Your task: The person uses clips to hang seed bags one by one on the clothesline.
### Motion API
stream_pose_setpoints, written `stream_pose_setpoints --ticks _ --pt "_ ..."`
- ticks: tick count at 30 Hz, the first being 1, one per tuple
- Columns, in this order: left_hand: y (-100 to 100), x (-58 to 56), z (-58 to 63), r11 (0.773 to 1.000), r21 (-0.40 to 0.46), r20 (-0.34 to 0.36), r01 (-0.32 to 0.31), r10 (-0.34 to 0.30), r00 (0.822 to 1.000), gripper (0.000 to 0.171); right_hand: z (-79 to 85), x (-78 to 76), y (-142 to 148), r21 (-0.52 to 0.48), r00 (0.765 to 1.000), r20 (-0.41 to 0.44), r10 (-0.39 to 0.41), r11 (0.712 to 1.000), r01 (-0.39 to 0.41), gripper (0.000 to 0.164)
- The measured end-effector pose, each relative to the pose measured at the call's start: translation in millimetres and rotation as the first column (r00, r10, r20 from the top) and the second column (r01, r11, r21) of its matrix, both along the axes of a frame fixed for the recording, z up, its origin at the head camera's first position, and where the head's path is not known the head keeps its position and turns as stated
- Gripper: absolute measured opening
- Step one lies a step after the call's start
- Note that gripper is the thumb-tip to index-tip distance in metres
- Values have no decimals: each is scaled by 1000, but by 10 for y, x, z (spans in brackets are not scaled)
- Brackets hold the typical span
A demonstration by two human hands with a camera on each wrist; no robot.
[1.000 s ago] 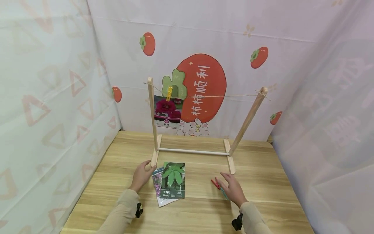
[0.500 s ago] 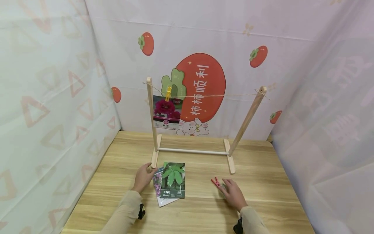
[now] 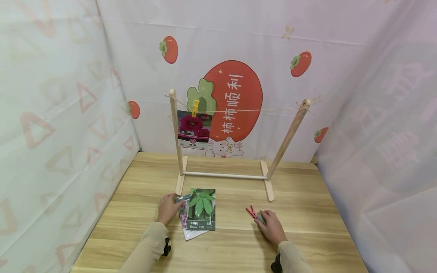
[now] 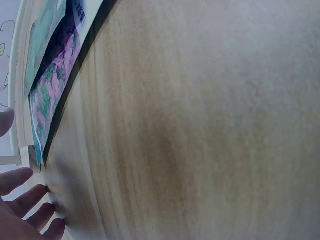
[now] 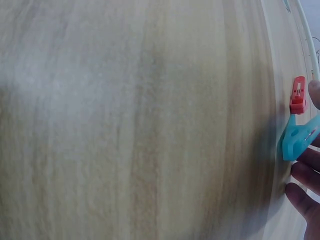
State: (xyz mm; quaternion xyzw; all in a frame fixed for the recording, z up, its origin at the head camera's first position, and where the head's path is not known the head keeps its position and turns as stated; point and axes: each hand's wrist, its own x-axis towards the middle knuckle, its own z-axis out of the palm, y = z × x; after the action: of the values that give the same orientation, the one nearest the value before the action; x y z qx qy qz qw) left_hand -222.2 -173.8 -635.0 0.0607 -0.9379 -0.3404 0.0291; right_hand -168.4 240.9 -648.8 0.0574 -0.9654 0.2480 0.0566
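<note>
We see the blue clothespin (image 5: 298, 142) at the right side of the table (image 3: 232, 246), between the thumb and fingers of the right hand (image 3: 272, 228), which pinch it. The red clothespin (image 3: 251, 211) lies just beside it, its legs spread in a V; we cannot tell whether the two touch. Nearer the middle of the table two packets overlap: the green-leaf packet (image 3: 202, 211) lies on top, and the purple-flower packet (image 3: 183, 216) sits tilted beneath it, showing along the left and bottom. The left hand (image 3: 167, 209) is at that lower packet's upper left corner, fingers apart and loosely bent, gripping nothing — whether the thumb touches the packet, we cannot tell.

Behind them we have the wooden stand (image 3: 289, 137), its two posts joined low down by a white bar (image 3: 225, 175) and near their tops by a string (image 3: 252, 110). A yellow clothespin (image 3: 195, 109) fixes the magenta-flower packet (image 3: 193, 131) to the string, close to the left post. Beyond hangs a white backdrop (image 3: 239, 38) printed with red persimmons.
</note>
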Motion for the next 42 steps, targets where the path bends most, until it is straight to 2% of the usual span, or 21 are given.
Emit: stream_pose_setpoints --ticks 6,9,15,22,25,28,34,38,42 --pt "7 5 -7 996 -85 1 33 -33 999 61 -59 -7 -16 40 997 -75 -6 999 9 32" --pt "9 10 7 995 -95 11 43 -42 999 60 -61 -14 -14 47 996 -94 -2 999 7 25" --pt "-6 -11 -49 993 -108 0 43 -43 999 56 -24 -7 -20 46 998 -61 -2 999 4 19" --pt "-55 -17 -76 994 -101 -23 44 -46 999 49 0 8 -35 68 1000 -23 16 998 -15 30" --pt "-82 -27 -86 995 -92 -20 50 -52 998 46 17 18 -37 85 999 -17 37 996 -35 29" --pt "-111 -49 -106 996 -59 -19 64 -65 998 43 33 22 -39 93 999 4 37 995 -37 28" --pt "-166 -98 -157 991 103 8 84 -85 996 39 45 1 -52 115 1000 18 17 993 -19 33" --pt "-162 -106 -132 976 215 61 44 -59 996 41 43 -8 -69 129 1000 1 19 991 -19 36" --pt "-135 -100 -58 941 335 127 -42 -1 992 42 40 -20 -86 135 1000 -16 17 991 -15 36"
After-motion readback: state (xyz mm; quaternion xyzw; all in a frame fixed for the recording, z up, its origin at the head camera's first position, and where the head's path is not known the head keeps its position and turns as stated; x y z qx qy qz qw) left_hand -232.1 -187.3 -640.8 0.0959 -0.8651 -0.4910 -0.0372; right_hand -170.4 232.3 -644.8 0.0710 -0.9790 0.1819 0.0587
